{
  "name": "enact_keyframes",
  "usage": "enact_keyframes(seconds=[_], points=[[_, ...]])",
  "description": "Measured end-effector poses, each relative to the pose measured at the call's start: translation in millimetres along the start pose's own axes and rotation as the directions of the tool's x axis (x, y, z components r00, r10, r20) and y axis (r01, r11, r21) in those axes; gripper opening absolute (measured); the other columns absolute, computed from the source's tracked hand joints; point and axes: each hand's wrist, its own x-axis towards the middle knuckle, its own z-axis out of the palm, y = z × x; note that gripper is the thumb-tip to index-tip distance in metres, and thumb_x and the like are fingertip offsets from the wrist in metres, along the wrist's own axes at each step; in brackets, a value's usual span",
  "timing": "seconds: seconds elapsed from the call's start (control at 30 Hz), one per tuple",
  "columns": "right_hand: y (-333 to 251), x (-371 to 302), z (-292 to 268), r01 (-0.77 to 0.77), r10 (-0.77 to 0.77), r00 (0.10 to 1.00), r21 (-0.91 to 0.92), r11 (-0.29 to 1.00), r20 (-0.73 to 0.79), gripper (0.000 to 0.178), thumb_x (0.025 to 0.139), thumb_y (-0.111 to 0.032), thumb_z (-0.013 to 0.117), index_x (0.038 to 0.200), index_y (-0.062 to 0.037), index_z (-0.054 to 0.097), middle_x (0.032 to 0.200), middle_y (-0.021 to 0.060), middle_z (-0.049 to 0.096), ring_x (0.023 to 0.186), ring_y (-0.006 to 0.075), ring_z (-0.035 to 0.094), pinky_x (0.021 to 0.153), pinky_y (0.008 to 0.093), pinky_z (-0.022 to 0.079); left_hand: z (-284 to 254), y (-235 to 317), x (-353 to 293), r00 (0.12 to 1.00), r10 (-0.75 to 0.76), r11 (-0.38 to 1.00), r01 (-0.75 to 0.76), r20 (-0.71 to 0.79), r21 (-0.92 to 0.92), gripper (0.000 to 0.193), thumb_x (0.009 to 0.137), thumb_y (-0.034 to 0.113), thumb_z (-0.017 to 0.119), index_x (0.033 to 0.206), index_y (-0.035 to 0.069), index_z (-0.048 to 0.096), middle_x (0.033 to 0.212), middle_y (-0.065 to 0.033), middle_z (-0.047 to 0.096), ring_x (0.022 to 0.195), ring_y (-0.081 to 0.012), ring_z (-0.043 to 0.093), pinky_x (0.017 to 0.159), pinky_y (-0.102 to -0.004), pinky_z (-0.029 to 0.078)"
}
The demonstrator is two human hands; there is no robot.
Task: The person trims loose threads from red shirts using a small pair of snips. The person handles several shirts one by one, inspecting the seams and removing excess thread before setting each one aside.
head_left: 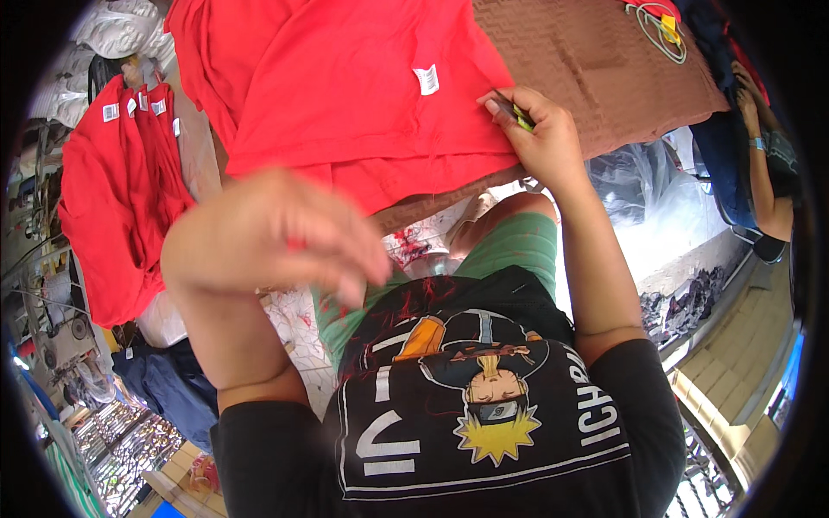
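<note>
While the red garment (345, 95) lies spread across the brown table (604, 78) in the upper middle of the frame, the person's right hand (540, 134) rests on its right edge, fingers curled shut around a small yellow-green tool (523, 119) that pokes out between thumb and forefinger. The hand touches the red cloth right at the hem. The left hand (276, 233) hangs blurred in the middle left of the frame, raised above the lap, fingers loosely spread and drooping; it grips nothing that I can make out. A white tag (427, 79) sits on the garment just left of the right hand. At the upper left, a pile of more red shirts (117, 190) hangs over the table's side, well apart from both hands. Another person's arm (760, 164) shows at the far right edge.
</note>
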Motion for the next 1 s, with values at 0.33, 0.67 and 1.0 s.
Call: enact_keyframes(seconds=[0.33, 0.67, 1.0], points=[[-4, 0, 3, -0.014, 0.014, 1.000, 0.023, 1.000, -0.018, 0.018, 0.088, -0.018, 0.067, 0.100, -0.0052, 0.070, 0.089, 0.0083, 0.070, 0.082, 0.0172, 0.064, 0.075, 0.0286, 0.049, 49, -101, 73, 0.424, -0.091, 0.730, 0.644, -0.901, 0.229, 0.025, 0.084, 0.021, 0.071, 0.096, 0.000, 0.067, 0.092, -0.0107, 0.065, 0.080, -0.0186, 0.062, 0.077, -0.0284, 0.049], [2, 0, 0, 0.014, -0.014, 1.000, 0.108, 0.994, -0.001, 0.027, 0.084, -0.024, 0.070, 0.105, -0.0073, 0.068, 0.088, 0.0142, 0.068, 0.082, 0.0281, 0.067, 0.073, 0.0355, 0.050, 53, -45, -10, 0.934, -0.251, 0.966, 0.226, -0.254, -0.124, 0.008, 0.080, 0.008, 0.072, 0.082, 0.000, 0.069, 0.097, -0.0077, 0.066, 0.088, -0.0130, 0.061, 0.080, -0.0271, 0.048], [-47, -11, 0, 0.137, -0.147, 0.985, 0.121, 0.983, 0.085, 0.026, 0.085, -0.020, 0.068, 0.105, -0.0036, 0.061, 0.095, 0.0136, 0.067, 0.090, 0.0263, 0.066, 0.078, 0.0362, 0.050, 68, -82, 66, 0.510, 0.078, 0.848, 0.417, -0.857, 0.326, 0.028, 0.077, 0.017, 0.075, 0.099, 0.002, 0.069, 0.099, -0.0097, 0.068, 0.086, -0.0225, 0.066, 0.078, -0.0328, 0.052]])
